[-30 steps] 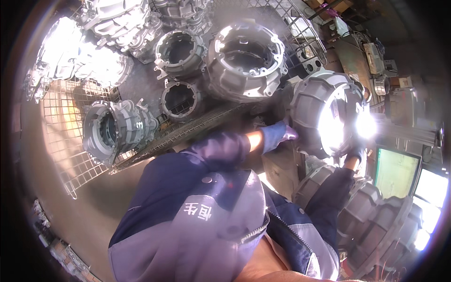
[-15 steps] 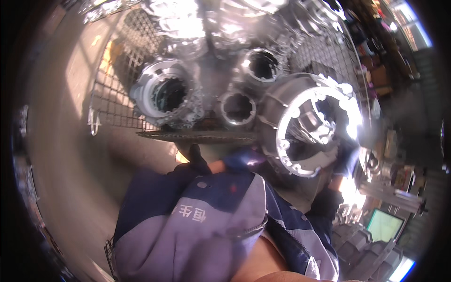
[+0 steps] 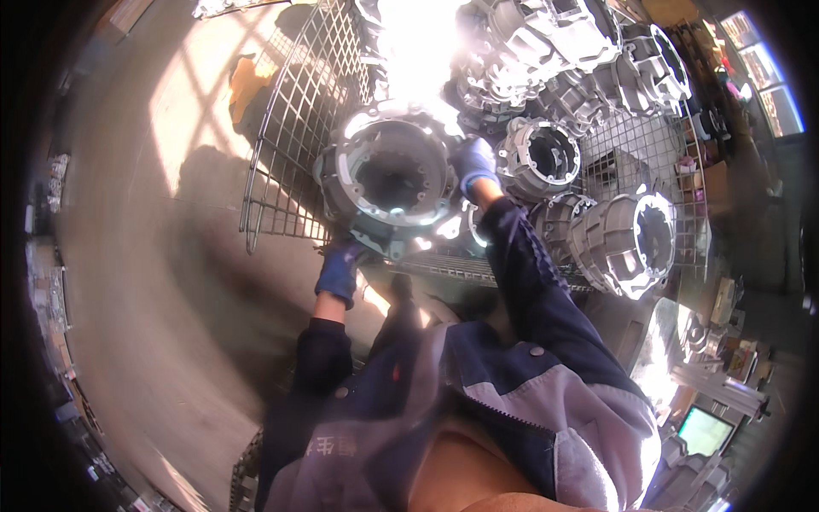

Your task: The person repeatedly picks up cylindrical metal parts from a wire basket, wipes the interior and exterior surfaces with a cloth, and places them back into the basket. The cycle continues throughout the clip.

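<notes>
A large round cast-metal housing point(image 3: 354, 200), with a wide bore and a flanged rim, is between my hands at the near left corner of the wire basket point(image 3: 448, 264). My blue-gloved left hand point(image 3: 338, 271) grips its near lower edge, the fingertips hidden beneath the metal. On the opposite side, my right hand point(image 3: 472, 162), gloved in blue too, closes on the right rim. A second housing point(image 3: 597, 247) lies tilted at the basket's near right, apart from my hands. Just right of my right hand stands a smaller ring-shaped housing point(image 3: 515, 166).
More castings point(image 3: 546, 38) are piled toward the far side, some washed out by glare. Wire mesh point(image 3: 294, 128) rises along the basket's left side. A lit screen point(image 3: 704, 433) stands at the lower right, and sunlit concrete floor point(image 3: 128, 256) stretches along the left.
Both hands have left the right-hand housing, which now rests in the basket's near right, and hold the left one. That housing appears larger. The whole view has shifted.
</notes>
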